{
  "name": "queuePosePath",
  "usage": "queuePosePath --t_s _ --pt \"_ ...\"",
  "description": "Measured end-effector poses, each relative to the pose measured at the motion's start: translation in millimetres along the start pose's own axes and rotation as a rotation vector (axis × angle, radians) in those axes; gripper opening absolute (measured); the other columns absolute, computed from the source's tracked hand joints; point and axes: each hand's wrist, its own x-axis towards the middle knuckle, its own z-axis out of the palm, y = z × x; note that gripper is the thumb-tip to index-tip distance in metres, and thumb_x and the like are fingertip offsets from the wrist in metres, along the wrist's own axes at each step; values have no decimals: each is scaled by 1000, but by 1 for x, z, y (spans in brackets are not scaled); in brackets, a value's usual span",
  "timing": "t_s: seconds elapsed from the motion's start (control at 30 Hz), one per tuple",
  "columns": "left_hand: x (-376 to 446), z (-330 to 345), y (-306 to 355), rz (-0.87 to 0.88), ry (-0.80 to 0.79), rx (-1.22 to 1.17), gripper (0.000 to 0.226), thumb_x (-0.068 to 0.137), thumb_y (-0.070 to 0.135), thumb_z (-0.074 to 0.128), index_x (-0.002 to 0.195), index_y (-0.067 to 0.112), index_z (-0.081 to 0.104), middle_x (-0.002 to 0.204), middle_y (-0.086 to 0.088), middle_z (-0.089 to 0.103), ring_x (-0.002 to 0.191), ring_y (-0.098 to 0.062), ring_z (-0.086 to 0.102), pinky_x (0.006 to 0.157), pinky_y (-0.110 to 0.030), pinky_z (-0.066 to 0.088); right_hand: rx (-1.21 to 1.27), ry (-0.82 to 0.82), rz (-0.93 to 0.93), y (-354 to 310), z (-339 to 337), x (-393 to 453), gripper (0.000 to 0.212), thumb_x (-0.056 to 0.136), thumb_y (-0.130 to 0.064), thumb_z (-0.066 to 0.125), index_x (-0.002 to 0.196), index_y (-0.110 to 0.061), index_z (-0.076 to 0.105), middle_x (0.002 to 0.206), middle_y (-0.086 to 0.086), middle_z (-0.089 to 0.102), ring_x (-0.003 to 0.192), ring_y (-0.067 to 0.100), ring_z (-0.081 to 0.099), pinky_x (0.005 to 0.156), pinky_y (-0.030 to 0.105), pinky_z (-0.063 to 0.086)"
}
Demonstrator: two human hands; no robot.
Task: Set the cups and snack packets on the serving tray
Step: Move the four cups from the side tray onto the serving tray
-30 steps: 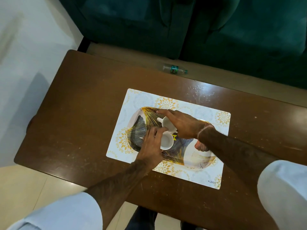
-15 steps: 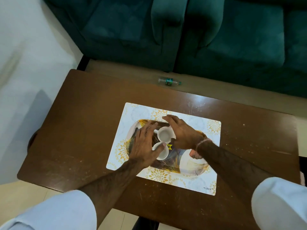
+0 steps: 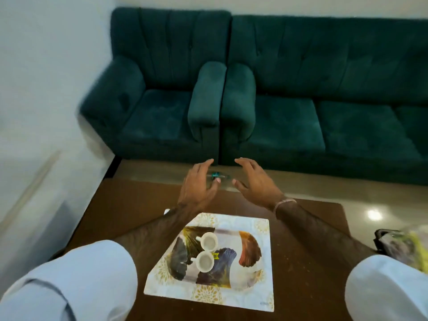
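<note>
Two small white cups stand side by side on the patterned oval serving tray: the far cup and the near cup. The tray lies on a white and gold placemat. My left hand and my right hand are raised above the table's far edge, well beyond the tray, palms facing each other, fingers apart, holding nothing. A blurred bag with yellow contents shows at the right edge, perhaps packets.
The placemat rests on a brown wooden table. A small green-labelled bottle lies on the floor beyond the table, between my hands. A dark green armchair and sofa stand behind. A white wall runs on the left.
Both hands have let go of the cups and lifted away toward the far edge of the table. The camera has tilted up, bringing the sofa into view.
</note>
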Motion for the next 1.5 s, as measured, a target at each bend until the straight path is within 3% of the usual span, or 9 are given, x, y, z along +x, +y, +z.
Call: queuePosePath --t_s 0.13,0.33,0.63,0.87,1.03,1.17,1.3,1.4,1.5 --pt "23 -32 65 86 13 -38 59 92 32 60 145 18 40 138 -9 51 125 -23 48 104 -45 43 59 126 37 -12 -75 -15 63 93 -38 59 148 -22 34 151 5 37 130 26 48 108 43 44" --pt "34 -42 161 176 -4 -72 65 88 37 65 146 25 37 137 -2 51 123 -17 49 104 -40 44 45 282 106 -4 -170 -61 63 94 -40 58 149 -28 30 151 3 37 131 22 48 109 42 43" --pt "22 34 287 343 -189 -45 73 87 39 66 149 23 31 149 -5 38 131 -21 43 109 -42 41 34 433 290 78 -257 -171 61 95 -38 57 148 -23 32 152 4 37 131 22 48 109 43 44" --pt "-22 155 343 345 -405 -65 63 88 38 67 143 22 41 140 -4 45 119 -16 51 94 -28 43 53 433 501 180 -261 -267 61 93 -38 59 147 -21 36 149 5 41 129 23 49 109 40 43" --pt "-68 245 359 298 -579 -72 55 87 38 67 137 26 46 139 -1 49 118 -15 51 97 -38 49 53 405 615 257 -242 -333 58 94 -37 59 145 -19 40 147 7 43 126 25 51 107 40 42" --pt "-97 313 366 230 -669 -69 47 87 37 68 129 28 52 131 2 55 102 -11 57 88 -33 53 56 388 697 317 -223 -376 56 93 -33 62 142 -14 44 143 9 46 124 30 52 106 40 40" --pt "-116 380 370 219 -781 -31 47 87 34 69 128 19 53 128 -4 56 109 -20 56 88 -34 51 88 353 756 372 -198 -408 56 92 -31 64 141 -14 45 143 10 47 123 30 53 105 40 41" --pt "-123 429 372 212 -835 6 46 86 35 69 126 17 54 122 -4 58 98 -16 55 75 -26 45 105 318 782 412 -175 -427 55 92 -30 64 140 -12 45 139 11 50 121 30 54 103 35 41" --pt "-126 475 372 224 -858 72 43 84 38 68 121 18 58 116 -3 65 91 -14 56 73 -25 44 135 304 818 445 -151 -443 55 90 -30 66 139 -12 47 138 11 52 124 29 52 102 34 39"
